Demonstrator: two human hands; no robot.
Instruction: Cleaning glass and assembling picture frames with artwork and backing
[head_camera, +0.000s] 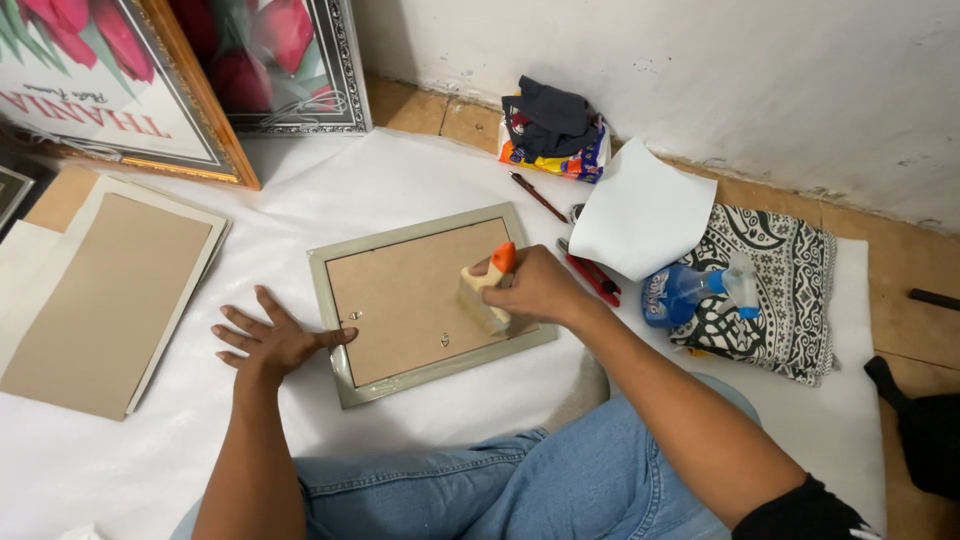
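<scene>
Frame lies face down on white sheet, brown backing up, just ahead of the knees. Left hand is laid flat at frame's left edge, fingers spread, thumb touching the rim. Right hand is closed around a cream tool with orange tip, pressed on backing near right rim. Spray bottle lies right, on patterned cloth. Boards are stacked left.

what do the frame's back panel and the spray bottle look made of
Back panel: likely fibreboard or cardboard, matte brown, flat, with small metal hanger clips. Spray bottle: translucent blue plastic, glossy, with a pale trigger head. The frame rim looks grey-green, material unclear.
</scene>
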